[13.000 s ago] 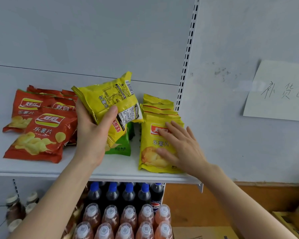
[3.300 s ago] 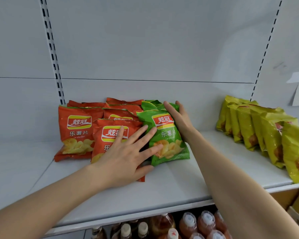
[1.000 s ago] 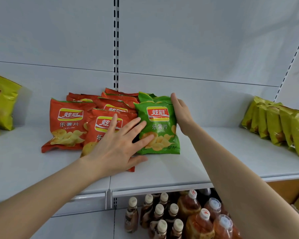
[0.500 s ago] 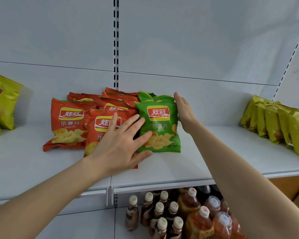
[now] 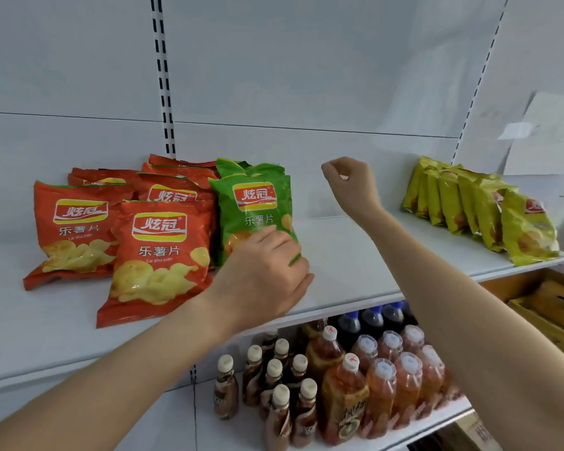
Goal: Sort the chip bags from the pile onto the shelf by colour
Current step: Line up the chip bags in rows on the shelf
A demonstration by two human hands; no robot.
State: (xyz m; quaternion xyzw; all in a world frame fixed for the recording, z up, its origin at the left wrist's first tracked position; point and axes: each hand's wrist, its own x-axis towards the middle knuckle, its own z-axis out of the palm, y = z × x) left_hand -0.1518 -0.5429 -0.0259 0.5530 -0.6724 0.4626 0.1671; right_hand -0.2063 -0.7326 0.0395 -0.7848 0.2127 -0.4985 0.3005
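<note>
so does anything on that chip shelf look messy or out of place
Nothing spilled or torn. The orange bags are the untidy part: a loose overlapping heap, front one askew, while the yellow bags stand in a neat row and the green bags stand upright beside the heap.

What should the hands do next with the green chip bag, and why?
Probably slide the front green bag a little right onto bare shelf. The left hand holds its bottom corner, and it sits tight against the orange bags.
</note>
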